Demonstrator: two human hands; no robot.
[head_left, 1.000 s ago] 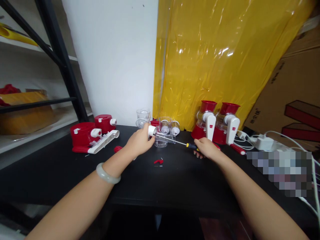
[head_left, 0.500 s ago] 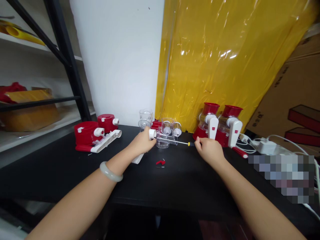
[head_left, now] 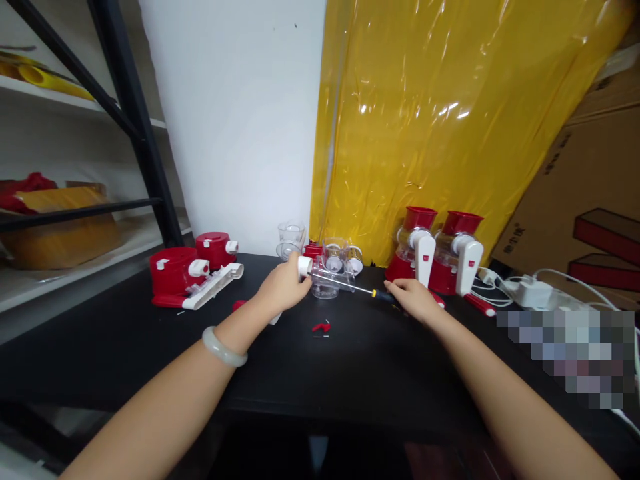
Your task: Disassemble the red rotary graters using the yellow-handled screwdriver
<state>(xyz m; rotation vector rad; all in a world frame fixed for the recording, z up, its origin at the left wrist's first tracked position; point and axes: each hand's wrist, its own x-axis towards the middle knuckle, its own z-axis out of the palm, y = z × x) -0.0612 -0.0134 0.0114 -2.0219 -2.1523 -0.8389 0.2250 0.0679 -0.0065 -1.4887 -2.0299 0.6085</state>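
My left hand (head_left: 283, 287) is closed round a white plastic part with a round collar (head_left: 305, 266), its long arm mostly hidden under my wrist. From this collar the thin shaft of a screwdriver (head_left: 345, 283) runs to the right, its tip at the collar. My right hand (head_left: 413, 298) has its fingertips at the end of the black and yellow handle. Behind the shaft stands a clear plastic grater body (head_left: 326, 287). On the black table (head_left: 360, 367) in front lies a small red piece (head_left: 321, 327) beside thin metal pins or screws.
Two red bases (head_left: 175, 270) with a white arm (head_left: 215, 287) stand at left. Two assembled red and white drum graters (head_left: 423, 253) stand at right, near white cables and a charger (head_left: 533, 293). Clear cups (head_left: 291, 233) and metal drums (head_left: 355, 257) sit at the back. Shelves flank the left.
My right hand's fingers have loosened and straightened, showing more of the screwdriver's handle, which has tilted slightly downward. My left hand keeps its grip on the white part.
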